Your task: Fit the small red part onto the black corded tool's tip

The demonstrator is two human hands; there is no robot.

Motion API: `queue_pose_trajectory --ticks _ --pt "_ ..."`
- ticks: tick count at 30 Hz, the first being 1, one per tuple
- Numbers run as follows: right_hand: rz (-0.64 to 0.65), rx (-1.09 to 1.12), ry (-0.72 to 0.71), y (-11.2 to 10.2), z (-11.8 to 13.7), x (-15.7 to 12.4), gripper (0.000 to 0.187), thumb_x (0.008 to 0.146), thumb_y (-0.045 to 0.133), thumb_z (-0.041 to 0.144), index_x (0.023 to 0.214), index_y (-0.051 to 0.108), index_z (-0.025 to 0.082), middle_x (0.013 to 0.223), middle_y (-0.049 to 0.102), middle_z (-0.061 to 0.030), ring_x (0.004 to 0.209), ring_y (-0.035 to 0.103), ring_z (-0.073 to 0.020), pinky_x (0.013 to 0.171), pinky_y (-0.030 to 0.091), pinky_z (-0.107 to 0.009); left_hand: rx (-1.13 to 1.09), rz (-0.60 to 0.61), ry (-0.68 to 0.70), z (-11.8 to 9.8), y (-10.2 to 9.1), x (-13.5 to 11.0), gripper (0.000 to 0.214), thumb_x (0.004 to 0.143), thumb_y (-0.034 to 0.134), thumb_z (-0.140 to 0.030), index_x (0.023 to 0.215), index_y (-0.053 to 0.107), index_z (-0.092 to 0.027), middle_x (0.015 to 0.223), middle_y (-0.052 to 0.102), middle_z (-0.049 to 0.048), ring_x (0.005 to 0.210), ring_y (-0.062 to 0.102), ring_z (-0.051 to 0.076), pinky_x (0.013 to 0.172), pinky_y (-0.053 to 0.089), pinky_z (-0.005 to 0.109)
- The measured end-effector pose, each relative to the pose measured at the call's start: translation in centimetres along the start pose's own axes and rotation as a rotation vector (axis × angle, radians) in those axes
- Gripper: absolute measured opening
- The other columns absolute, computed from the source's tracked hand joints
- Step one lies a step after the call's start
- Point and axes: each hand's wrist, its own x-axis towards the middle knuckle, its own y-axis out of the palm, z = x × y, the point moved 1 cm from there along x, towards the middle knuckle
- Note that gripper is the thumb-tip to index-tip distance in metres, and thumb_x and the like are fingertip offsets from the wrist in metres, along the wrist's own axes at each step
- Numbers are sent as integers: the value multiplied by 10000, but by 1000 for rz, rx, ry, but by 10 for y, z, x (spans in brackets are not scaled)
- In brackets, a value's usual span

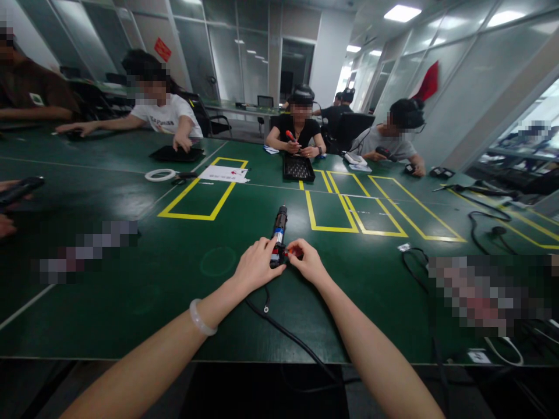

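Observation:
On the green table lies a black cylindrical tool [280, 224] with a blue and silver band, its narrow end pointing away from me. My left hand [257, 260] is closed round its near part from the left, thumb and fingers pressed on it. At its right side my right hand [305, 260] pinches something small and red [290, 252], partly hidden by the fingers. A black cable [288, 334] runs from beneath my left hand towards the table's front edge. Beside the cable a short wire ends in a metal ring terminal [266, 309].
Across the table a person handles a red tool [290, 135] above a black tray [299, 169]. White paper [225, 173] and a white coil [159, 174] lie back left. Yellow tape outlines [334, 229] mark the tabletop. Cables [430, 291] lie on the right; several other people sit around.

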Motion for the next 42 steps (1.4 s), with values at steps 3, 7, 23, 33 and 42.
queue_pose_trajectory --ticks 3,7,23,33,42 --pt "15 -26 -5 1 -3 0 129 788 574 174 913 602 188 854 595 -16 738 549 -146 712 455 -277 42 3 11 -2 -1 0 699 796 584 -525 1381 403 -188 1123 532 123 996 541 274 814 444 361" --pt "38 -21 -2 3 -5 0 162 806 595 179 968 595 186 868 618 -15 763 571 -149 741 472 -283 116 -7 14 -4 -1 -1 677 811 571 -500 1382 402 -178 1121 532 112 991 536 260 817 442 358" --pt "58 -470 -64 3 22 -6 204 897 535 186 1001 711 179 901 682 -74 847 633 -193 777 481 -297 244 -21 -49 -16 -2 0 594 881 456 -486 1387 409 -180 1095 527 120 966 537 267 841 408 375" --pt "101 -543 -144 1 27 -8 235 900 538 189 1065 706 187 1005 657 -101 944 611 -212 844 492 -321 254 -13 -105 -19 1 5 576 888 450 -454 1397 384 -192 1067 517 116 926 555 260 795 417 362" --pt "63 -195 -6 0 8 0 187 875 581 140 977 724 206 877 669 -41 774 608 -151 747 469 -269 247 -23 -95 -20 0 5 597 889 436 -506 1396 391 -193 1056 523 113 939 556 263 813 419 369"
